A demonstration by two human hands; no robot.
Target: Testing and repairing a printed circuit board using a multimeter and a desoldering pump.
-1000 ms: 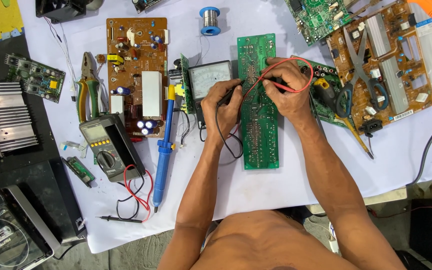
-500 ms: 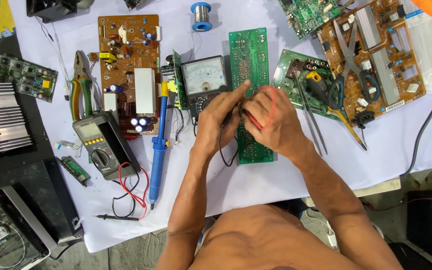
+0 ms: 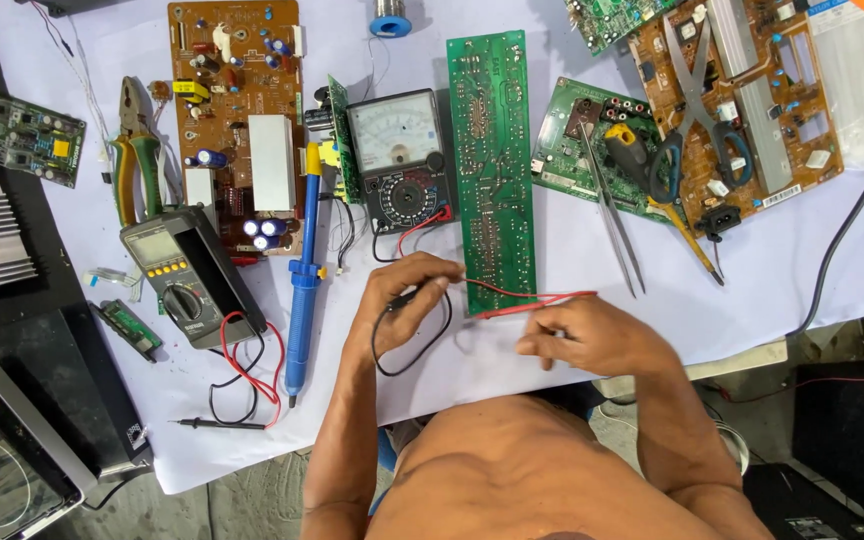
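Counter (image 3: pixel 772 280) w/ white cover, boards all over. Long green circuit board (image 3: pixel 490 170) lies flat at centre, analog meter (image 3: pixel 397 158) touching its left edge. Left hand (image 3: pixel 404 300) sits just below-left of the board's near end, grip pinched on the black probe (image 3: pixel 407 297), tip toward the board corner. Right hand (image 3: pixel 587 338) just below-right of that corner, fingers pressed together on the red probe lead (image 3: pixel 532 297), which crosses the board's bottom edge.

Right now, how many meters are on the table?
2. An analog meter sits beside the long green board, with its leads running to the left hand and right hand. A digital meter lies further left, by the blue tool.
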